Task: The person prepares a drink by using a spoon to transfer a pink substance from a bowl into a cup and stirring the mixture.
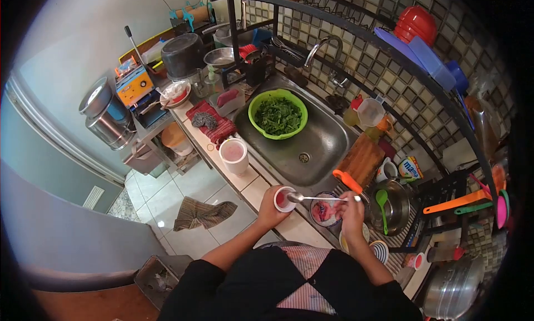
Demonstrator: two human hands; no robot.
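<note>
My left hand [269,210] is wrapped round a small white cup [285,207] with something red inside. In my right hand [351,216] is a long-handled metal spoon [296,197], its bowl at the cup's rim. Just under the right hand sits a patterned bowl [315,214] holding pinkish-red contents that I cannot make out. A larger white tub [236,163] with pale pink contents stands on the tiled counter, left of and beyond the cup.
A green colander [258,127] of leafy greens sits in the steel sink [320,148]. Right of it lie a wooden cutting board [361,161], an orange-handled utensil [348,181] and a steel basin [401,210] with a green spoon [382,201]. A black rack [389,48] arches overhead.
</note>
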